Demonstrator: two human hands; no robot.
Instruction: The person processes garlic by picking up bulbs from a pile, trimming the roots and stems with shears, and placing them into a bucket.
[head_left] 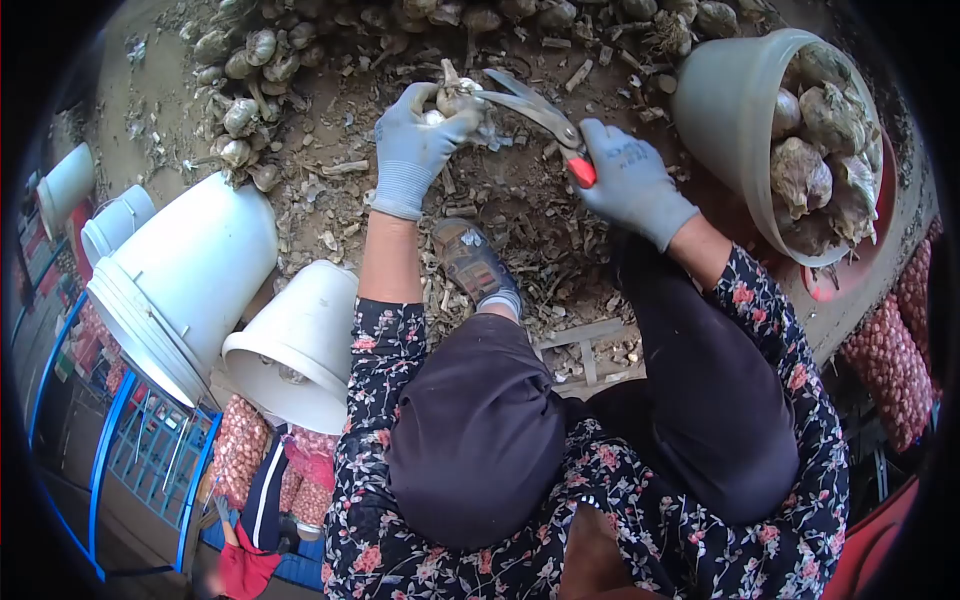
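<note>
Gloved in grey, my left hand (418, 140) is closed round a garlic bulb (458, 98) with a short stem, at the top middle. My right hand (630, 178), also in a grey glove, is wrapped round the red handle of a pair of shears (545, 115). The blades are apart and point left, their tips beside the bulb. Whether they touch it I cannot tell. Dry stalk scraps and peel lie on the ground (520, 200) below my hands.
Garlic bulbs (240, 115) lie in a heap at the top left. A bucket of garlic (720, 105) leans at the right. White buckets (215, 250) stand at the left. Net sacks (240, 450) and a person in red (245, 565) are at the lower left.
</note>
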